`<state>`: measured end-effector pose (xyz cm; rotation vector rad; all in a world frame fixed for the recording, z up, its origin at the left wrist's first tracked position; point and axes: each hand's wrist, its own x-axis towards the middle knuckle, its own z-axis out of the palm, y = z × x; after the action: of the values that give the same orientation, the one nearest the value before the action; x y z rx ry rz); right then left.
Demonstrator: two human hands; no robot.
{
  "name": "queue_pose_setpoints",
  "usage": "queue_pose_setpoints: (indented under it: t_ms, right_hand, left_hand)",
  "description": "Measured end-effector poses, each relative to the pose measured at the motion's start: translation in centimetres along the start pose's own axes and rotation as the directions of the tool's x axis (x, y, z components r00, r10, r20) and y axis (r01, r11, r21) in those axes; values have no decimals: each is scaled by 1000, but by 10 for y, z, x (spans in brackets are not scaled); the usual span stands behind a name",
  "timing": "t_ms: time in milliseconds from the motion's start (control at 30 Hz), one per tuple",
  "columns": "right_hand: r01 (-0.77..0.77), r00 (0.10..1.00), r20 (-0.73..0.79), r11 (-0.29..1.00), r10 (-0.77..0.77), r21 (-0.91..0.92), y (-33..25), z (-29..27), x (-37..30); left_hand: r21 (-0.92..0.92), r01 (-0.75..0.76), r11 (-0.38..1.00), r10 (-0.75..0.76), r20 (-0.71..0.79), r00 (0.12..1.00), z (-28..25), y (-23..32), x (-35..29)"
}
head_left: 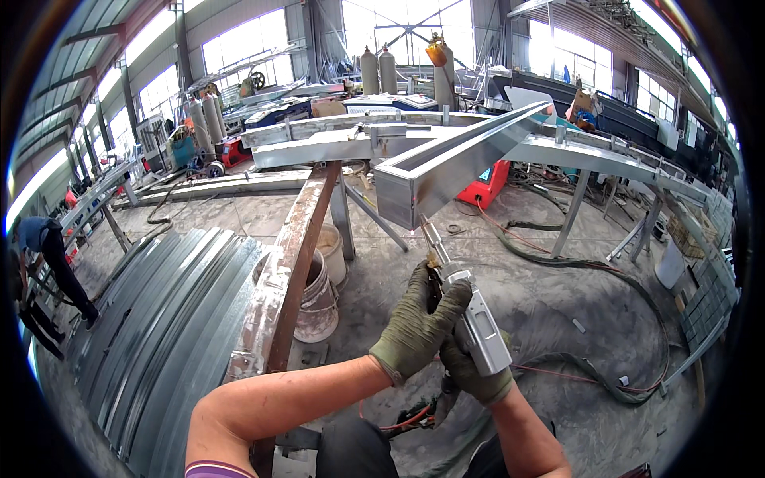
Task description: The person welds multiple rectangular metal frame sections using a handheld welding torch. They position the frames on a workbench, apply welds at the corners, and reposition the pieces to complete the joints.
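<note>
My right hand (476, 374), in a green work glove, is wrapped round the grip of a silver handheld welding gun (483, 325). My left hand (421, 323), gloved alike, closes round the gun's side farther forward; some of its fingers are hidden behind the tool. The gun's thin nozzle (431, 231) points up and away. Its tip is at the lower corner of a shiny metal box-section frame piece (396, 197), where a small reddish spot shows. Whether the tip touches the metal I cannot tell. The frame piece slants off to the far right.
A rusty beam (296, 263) runs on my left, with buckets (317, 307) beside it. Long metal profiles (163, 319) lie on the floor at left, near another person (49, 247). Hoses (637, 299) curl at right. A red machine (484, 187) and gas cylinders (369, 73) stand beyond.
</note>
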<state>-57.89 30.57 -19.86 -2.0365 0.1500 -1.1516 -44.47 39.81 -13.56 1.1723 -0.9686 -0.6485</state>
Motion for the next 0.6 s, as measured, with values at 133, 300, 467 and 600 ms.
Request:
queue_pose_setpoints:
  t_ms: [133, 300, 467, 600]
  right_hand:
    - [134, 991, 12, 984, -133, -121, 4, 1, 6]
    - [104, 994, -15, 994, -105, -33, 10, 6, 6]
    - [80, 997, -11, 996, -80, -27, 9, 6, 6]
    - [74, 997, 10, 997, -73, -39, 10, 6, 7]
  left_hand:
    - [6, 6, 1000, -6, -4, 1000, -3, 1, 2]
    - [13, 3, 1000, -3, -29, 1000, -5, -3, 4]
    - [43, -29, 999, 33, -73, 997, -2, -3, 5]
    - [25, -47, 999, 48, -64, 997, -3, -3, 7]
